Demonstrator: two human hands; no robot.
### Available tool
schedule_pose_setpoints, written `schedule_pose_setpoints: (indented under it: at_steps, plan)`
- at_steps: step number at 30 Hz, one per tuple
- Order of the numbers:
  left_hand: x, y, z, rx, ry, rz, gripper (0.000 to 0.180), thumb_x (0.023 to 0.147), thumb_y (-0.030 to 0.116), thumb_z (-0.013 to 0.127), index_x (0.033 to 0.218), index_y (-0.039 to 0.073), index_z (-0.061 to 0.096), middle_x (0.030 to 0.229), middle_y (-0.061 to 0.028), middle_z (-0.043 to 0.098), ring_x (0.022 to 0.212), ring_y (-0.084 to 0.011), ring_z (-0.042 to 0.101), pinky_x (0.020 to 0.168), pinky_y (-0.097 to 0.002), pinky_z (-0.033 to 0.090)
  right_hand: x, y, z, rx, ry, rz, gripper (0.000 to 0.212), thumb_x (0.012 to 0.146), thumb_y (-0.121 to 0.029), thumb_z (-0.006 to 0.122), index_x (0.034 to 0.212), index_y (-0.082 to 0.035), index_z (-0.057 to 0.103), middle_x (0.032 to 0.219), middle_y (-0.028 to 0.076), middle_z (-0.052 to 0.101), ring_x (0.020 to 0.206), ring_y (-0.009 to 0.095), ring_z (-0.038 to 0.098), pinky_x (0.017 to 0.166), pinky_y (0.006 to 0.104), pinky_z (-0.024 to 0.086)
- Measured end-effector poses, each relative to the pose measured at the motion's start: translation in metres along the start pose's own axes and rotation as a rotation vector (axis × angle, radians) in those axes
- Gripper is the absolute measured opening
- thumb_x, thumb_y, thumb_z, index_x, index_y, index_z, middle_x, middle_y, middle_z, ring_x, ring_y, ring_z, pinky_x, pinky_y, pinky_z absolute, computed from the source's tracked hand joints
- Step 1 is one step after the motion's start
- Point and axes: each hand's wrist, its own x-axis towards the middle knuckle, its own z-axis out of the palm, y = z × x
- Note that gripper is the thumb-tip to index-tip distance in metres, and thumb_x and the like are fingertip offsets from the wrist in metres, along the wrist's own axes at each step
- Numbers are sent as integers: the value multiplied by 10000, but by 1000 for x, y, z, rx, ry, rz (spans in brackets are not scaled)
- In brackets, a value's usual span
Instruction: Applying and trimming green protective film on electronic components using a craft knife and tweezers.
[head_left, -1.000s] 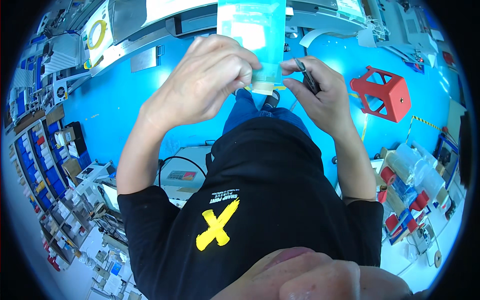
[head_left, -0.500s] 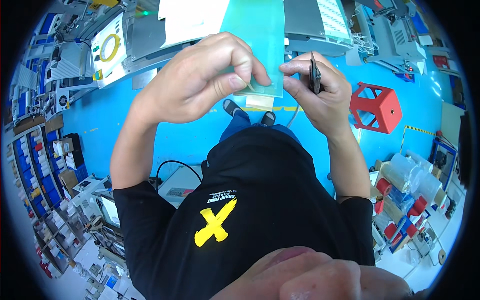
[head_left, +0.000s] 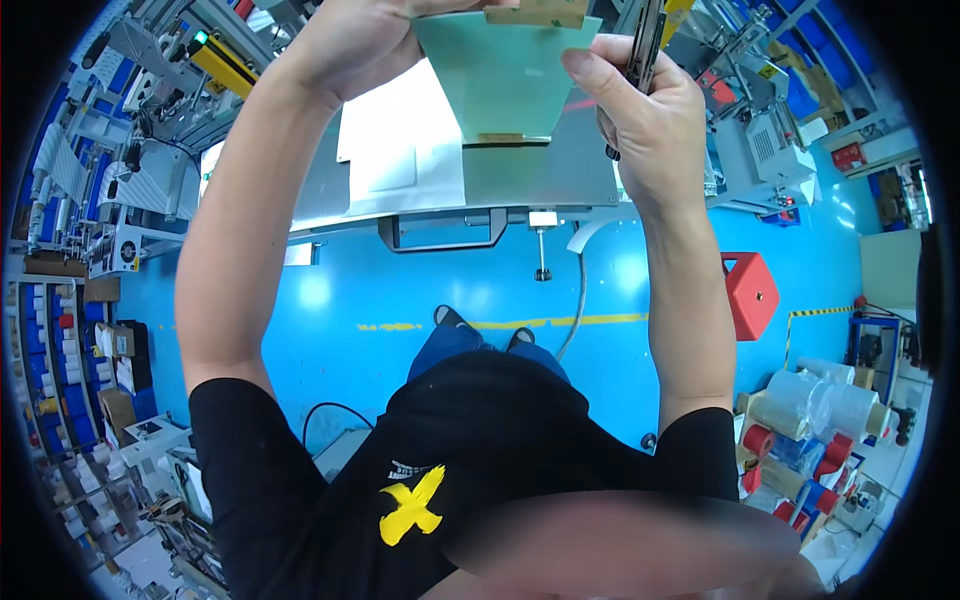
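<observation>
A translucent green sheet (head_left: 505, 75) hangs at the top of the view, over a grey machine table. One tan strip (head_left: 540, 12) lies along its upper edge and a narrower one (head_left: 500, 138) along its lower edge. My left hand (head_left: 365, 45) grips the sheet's upper left corner, its fingertips partly cut off by the picture's rim. On the other side, my right hand (head_left: 650, 125) has its thumb at the sheet's right edge. A slim dark tool (head_left: 648, 45) stands between the fingers of that hand; its exact kind is unclear.
White paper (head_left: 405, 140) lies on the grey table (head_left: 575, 180), which has a black handle (head_left: 440, 248) at its front. A red stool (head_left: 750, 295) stands on the blue floor at right. Machines line both sides; clear rolls (head_left: 815, 405) are stacked at lower right.
Both hands have moved up and away from me, taking the green sheet and dark tool along. The sheet's lower edge now lies over the table, and more floor shows.
</observation>
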Motion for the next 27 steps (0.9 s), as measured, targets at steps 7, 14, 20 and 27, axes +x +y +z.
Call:
schedule_pose_setpoints:
  at_steps: [7, 14, 20, 27]
  plan:
    - [-18, 10, -53, 473, 412, -283, 253, 1034, 204, 493, 1081, -15, 611, 1040, -128, 657, 989, -214, 623, 941, -381, 496, 29, 14, -5, 99, 30, -5, 242, 846, -175, 791, 998, -20, 686, 620, -62, 520, 486, 9, 430, 449, 182, 293]
    - [-16, 7, -78, 344, 395, -233, 295, 1027, 195, 488, 1120, -32, 653, 1004, -103, 656, 979, -207, 622, 909, -384, 510, 43, 2, 6, 162, 62, 186, 156, 856, -124, 766, 921, -28, 662, 675, -25, 599, 475, 17, 452, 411, 180, 306]
    - [-12, 10, -83, 358, 333, -256, 300, 1031, 188, 479, 1120, -39, 656, 1000, -104, 662, 992, -196, 623, 886, -367, 515, 51, 5, 5, 149, 54, 212, 144, 882, -139, 739, 936, -34, 658, 682, -21, 603, 476, 13, 453, 412, 176, 305]
    - [28, -4, -47, 25, -7, 12, 153, 1020, 219, 554, 966, 76, 547, 898, -8, 597, 806, -76, 556, 737, -215, 449, 43, 15, -3, 53, 8, 57, 254, 863, -170, 773, 1038, -25, 659, 648, -10, 593, 450, 8, 442, 410, 164, 280]
